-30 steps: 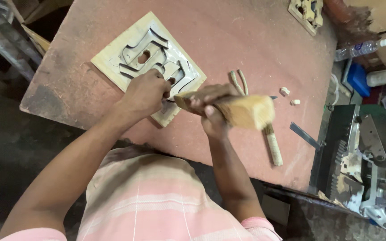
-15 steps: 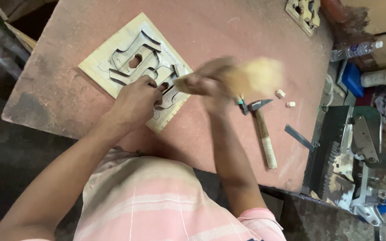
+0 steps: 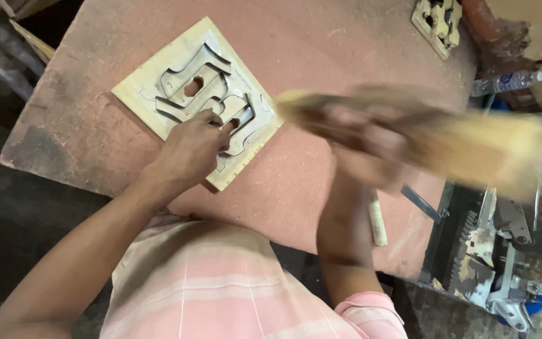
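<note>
- On the reddish worktop, seen from the head camera, the square carved wooden panel lay flat at an angle, its pale cut-out shapes lying in the middle.
- My left hand rested on the panel's near part, fingers curled and pressing down by one of the cut-outs; I could not tell whether a small tool was pinched under them.
- My right hand was raised off to the right, closed around the handle of a wooden mallet, both so blurred that the grip itself was hard to read.
- Risk, as I judged it: the left fingers sat just where a blow would land, so a slightly off stroke could have caught them.
- Another risk: the panel seemed held only by that one hand, so a glancing hit could have skidded it across the dusty worktop or split the thin carved ribs.
- Near the worktop's right edge a wooden-handled tool lay just beside my right forearm; an elbow could have knocked it toward the metal machine below.
</note>
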